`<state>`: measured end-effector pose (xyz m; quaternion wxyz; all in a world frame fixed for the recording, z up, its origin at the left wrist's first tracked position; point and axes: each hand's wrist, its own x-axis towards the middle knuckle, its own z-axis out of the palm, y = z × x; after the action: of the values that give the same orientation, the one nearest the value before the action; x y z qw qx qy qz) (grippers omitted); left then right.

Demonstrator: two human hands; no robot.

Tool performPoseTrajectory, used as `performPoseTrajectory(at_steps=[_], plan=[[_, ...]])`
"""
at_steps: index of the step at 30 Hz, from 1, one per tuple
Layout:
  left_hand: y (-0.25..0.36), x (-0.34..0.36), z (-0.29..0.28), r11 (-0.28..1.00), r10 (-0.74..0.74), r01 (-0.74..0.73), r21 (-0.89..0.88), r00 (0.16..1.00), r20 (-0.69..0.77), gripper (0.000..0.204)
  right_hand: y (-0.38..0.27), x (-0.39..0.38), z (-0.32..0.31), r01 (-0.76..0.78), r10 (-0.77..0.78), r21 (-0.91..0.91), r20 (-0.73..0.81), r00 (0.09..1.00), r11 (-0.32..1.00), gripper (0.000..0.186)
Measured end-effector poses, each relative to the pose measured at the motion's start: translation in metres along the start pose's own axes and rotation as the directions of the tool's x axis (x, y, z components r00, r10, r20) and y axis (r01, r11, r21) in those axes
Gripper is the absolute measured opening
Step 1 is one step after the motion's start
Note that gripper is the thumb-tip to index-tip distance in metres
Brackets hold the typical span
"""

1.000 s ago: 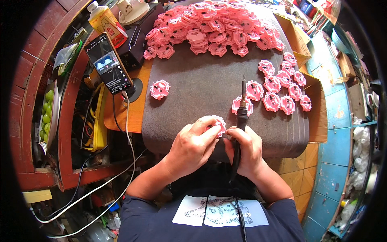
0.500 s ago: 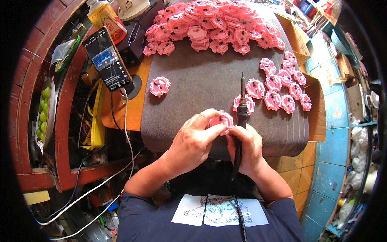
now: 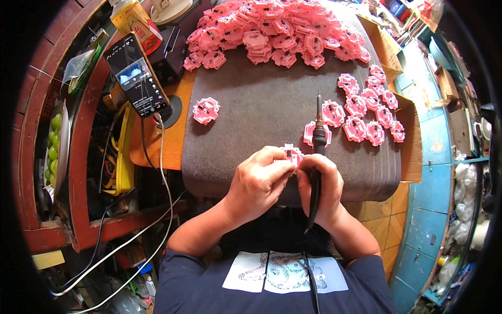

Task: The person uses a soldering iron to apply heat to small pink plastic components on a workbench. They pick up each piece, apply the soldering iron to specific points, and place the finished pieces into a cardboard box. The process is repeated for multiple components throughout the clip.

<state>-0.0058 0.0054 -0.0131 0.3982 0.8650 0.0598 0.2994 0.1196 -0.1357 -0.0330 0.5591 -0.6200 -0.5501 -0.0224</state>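
Observation:
My left hand (image 3: 257,179) pinches a pink plastic piece (image 3: 293,154) with a dark part in its middle, just above the mat's near edge. In my right hand (image 3: 327,184) is a black soldering iron (image 3: 316,137), its thin tip pointing away from me and its cord running down over my shirt. The fingertips of my right hand also reach the held piece's near right side; the fingers partly cover it. Right behind the iron lies another pink piece (image 3: 308,132), with a cluster of similar pieces (image 3: 356,106) to its right.
A large heap of pink pieces (image 3: 272,31) covers the far end of the dark mat (image 3: 251,104). One single piece (image 3: 206,110) lies at left. A phone (image 3: 137,76) on a stand, with a white cable (image 3: 164,152), is beyond it. Cardboard (image 3: 410,138) borders the right side.
Both hands have shifted slightly, and the held piece has turned a little between the fingers. The soldering iron stands more upright, its tip slightly farther right and away. The phone screen differs.

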Motion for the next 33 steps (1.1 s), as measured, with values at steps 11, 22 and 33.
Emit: performPoseTrajectory(at_steps=[11,22,33], plan=[[0.002,0.0,0.003,0.998,-0.011,0.014,0.064,0.998,-0.058,0.018,0.002,-0.008,0.0,0.225,-0.225,-0.091,0.015,0.974,0.97,0.053],[0.006,0.001,0.003,0.995,-0.056,0.06,0.085,0.997,-0.059,0.016,-0.003,-0.005,-0.008,0.179,-0.179,-0.051,0.004,0.984,0.983,0.041],[0.007,0.0,0.002,0.993,-0.025,0.03,0.118,0.999,-0.047,0.016,-0.019,-0.028,-0.063,0.099,-0.098,-0.019,0.045,0.994,0.995,0.065]])
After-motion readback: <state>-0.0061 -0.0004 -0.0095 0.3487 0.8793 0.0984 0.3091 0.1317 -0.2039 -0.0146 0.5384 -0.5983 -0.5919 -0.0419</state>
